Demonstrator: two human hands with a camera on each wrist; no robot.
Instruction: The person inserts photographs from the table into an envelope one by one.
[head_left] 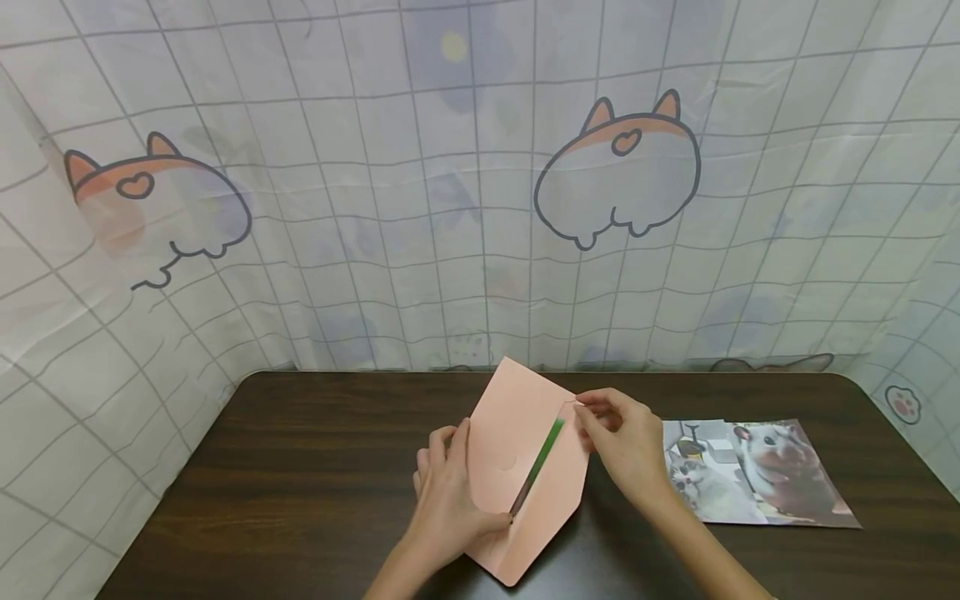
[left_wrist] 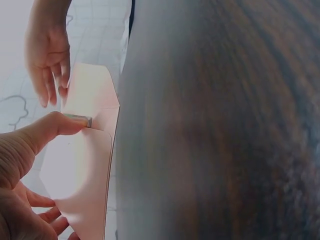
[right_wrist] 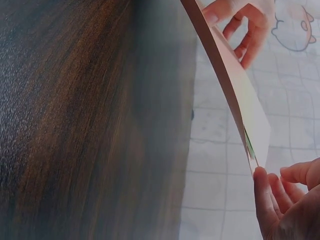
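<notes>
1. Pink envelope (head_left: pixel 510 442) is being held over a dark wooden table (head_left: pixel 300 467), while a grid-patterned curtain (head_left: pixel 450 208) is hanging behind both. It is slanting, with its far corner pointing toward the curtain.
2. Its face is looking smooth and pale, and its pointed flap (head_left: pixel 551 504) is spreading out along the right side. The right wrist view is catching the envelope nearly edge-on, showing a slight gap between its layers that the head view is not revealing.
3. Two animal pictures (head_left: pixel 787 467) are lying on the table to the right; only the head view is showing them.
4. The left hand (head_left: pixel 450 496) is gripping the envelope's left side, and the left wrist view is showing its thumb in front.
5. The right hand (head_left: pixel 622 433) is pinching the upper right edge.
6. A narrow strip (head_left: pixel 540 462), green fading to dark, is running along the pocket's opening; it may be a card's edge, though too little is showing to tell.
7. A faint half-round mark (head_left: pixel 507 461) is sitting on the face.
</notes>
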